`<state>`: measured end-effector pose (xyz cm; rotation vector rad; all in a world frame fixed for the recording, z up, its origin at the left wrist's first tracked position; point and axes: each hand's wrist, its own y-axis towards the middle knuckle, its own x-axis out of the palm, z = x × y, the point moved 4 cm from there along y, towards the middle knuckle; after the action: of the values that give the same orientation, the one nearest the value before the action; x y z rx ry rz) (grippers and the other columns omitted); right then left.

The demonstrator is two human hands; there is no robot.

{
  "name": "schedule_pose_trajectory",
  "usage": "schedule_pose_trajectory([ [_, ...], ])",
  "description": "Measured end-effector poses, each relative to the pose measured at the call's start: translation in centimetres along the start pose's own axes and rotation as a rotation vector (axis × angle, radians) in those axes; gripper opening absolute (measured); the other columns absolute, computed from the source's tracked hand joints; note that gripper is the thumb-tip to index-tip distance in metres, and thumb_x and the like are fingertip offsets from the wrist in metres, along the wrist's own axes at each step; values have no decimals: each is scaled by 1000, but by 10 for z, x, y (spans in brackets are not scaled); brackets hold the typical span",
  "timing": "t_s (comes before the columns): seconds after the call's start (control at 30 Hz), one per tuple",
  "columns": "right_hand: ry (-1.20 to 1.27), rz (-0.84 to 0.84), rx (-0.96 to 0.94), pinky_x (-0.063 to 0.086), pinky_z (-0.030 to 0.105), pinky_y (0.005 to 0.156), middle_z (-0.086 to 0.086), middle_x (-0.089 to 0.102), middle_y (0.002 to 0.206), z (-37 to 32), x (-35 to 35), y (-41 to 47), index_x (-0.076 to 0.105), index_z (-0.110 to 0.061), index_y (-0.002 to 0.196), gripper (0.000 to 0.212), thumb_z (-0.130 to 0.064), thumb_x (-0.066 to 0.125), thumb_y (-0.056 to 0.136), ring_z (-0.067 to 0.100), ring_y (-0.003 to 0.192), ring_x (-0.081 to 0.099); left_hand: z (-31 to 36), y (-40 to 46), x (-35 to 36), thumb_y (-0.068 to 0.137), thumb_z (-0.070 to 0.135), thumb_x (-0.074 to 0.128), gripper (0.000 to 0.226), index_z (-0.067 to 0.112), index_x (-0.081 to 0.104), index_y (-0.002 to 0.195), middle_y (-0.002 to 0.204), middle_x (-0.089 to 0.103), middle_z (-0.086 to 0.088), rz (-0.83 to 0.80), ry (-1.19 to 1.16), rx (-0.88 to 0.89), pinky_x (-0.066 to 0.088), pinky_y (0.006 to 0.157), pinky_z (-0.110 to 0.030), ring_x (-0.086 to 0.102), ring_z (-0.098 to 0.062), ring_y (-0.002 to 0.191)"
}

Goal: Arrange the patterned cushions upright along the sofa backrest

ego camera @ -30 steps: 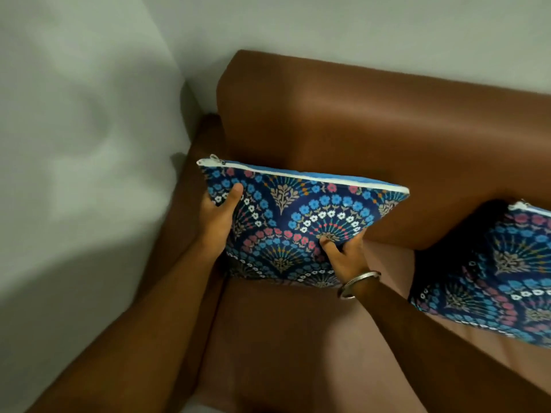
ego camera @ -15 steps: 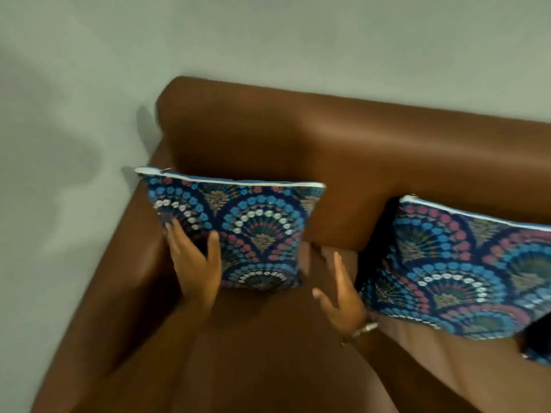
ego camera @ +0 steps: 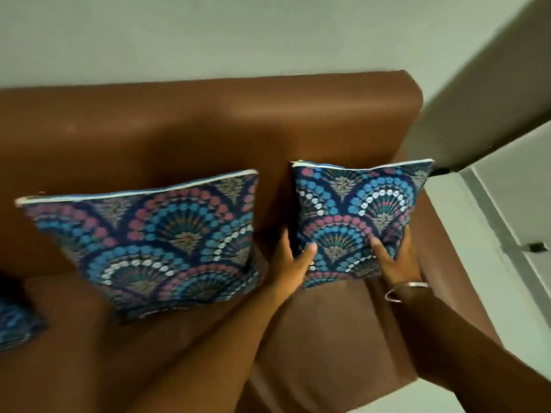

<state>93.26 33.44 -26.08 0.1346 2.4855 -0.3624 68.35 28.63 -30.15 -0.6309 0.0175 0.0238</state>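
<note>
We hold the right cushion [ego camera: 354, 216] between both hands: left hand [ego camera: 290, 259] grips its lower left edge, right hand [ego camera: 393, 263] its lower right. It stands upright against the backrest [ego camera: 208, 120], right end of the sofa.

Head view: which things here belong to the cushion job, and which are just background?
Job:
- right cushion, gripped by left hand and right hand
- middle cushion, upright
- cushion corner at left edge
- sofa backrest

Background:
- bracelet on right wrist
- wall
- floor
</note>
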Motion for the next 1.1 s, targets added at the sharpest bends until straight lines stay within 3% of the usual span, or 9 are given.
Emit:
schedule_pose_trajectory([
  [0.1,365,55,172,56,50,92,6,61,134,16,-15,52,45,-38,135,90,-76,76,59,28,114,63,41,48,26,60,96,48,120,38,11,159,167,23,0,-78,-174,-160,27,117,-62,28,-32,150],
  [0.2,543,29,274,54,36,67,-3,64,97,16,-8,74,49,-36,118,68,-72,68,64,18,80,63,51,67,35,46,99,52,121,52,19,152,165,27,7,-86,-296,-202,21,109,-79,29,-36,149],
  [0.4,517,97,176,44,50,109,-6,52,148,26,-3,75,33,-44,147,83,-76,61,75,15,132,53,50,60,50,46,92,67,99,53,42,133,135,59,16,27,-418,2,46,102,-54,58,-13,123],
  [0.57,474,194,225,39,42,113,-5,46,150,20,10,80,21,-40,153,100,-84,56,70,17,134,49,62,81,52,64,86,59,88,53,25,138,136,46,18,15,-364,4,39,108,-55,48,-13,125],
  [0.7,359,385,340,25,46,121,10,28,164,0,41,28,15,-25,158,101,-79,39,75,30,149,29,46,32,6,95,45,58,68,33,27,154,143,38,19,-12,-151,79,34,111,-36,37,-3,131],
  [0.83,305,12,169,5,35,122,7,-3,168,-67,151,-72,1,-22,156,116,-91,35,70,22,155,-3,-12,-66,-110,90,54,63,48,26,60,129,119,68,21,221,13,128,49,92,-16,61,5,116],
  [0.93,291,-365,31,18,43,122,-7,-2,168,-111,217,-113,-4,-35,155,116,-96,36,65,18,154,7,-38,-124,-227,83,59,55,51,12,70,95,83,70,4,701,77,126,46,73,-19,65,-5,82],
  [1.0,222,-439,47,27,50,119,2,4,170,-134,239,-111,-5,-28,158,99,-77,40,85,31,152,20,-34,-135,-292,96,47,56,43,7,63,111,95,64,5,887,19,146,46,77,-12,61,1,80],
  [1.1,231,-368,22,20,39,121,3,5,170,-154,253,-95,-5,-22,158,81,-49,44,99,29,154,16,-19,-106,-334,97,52,46,54,14,52,135,119,63,7,621,-165,145,53,77,-12,67,5,94],
])
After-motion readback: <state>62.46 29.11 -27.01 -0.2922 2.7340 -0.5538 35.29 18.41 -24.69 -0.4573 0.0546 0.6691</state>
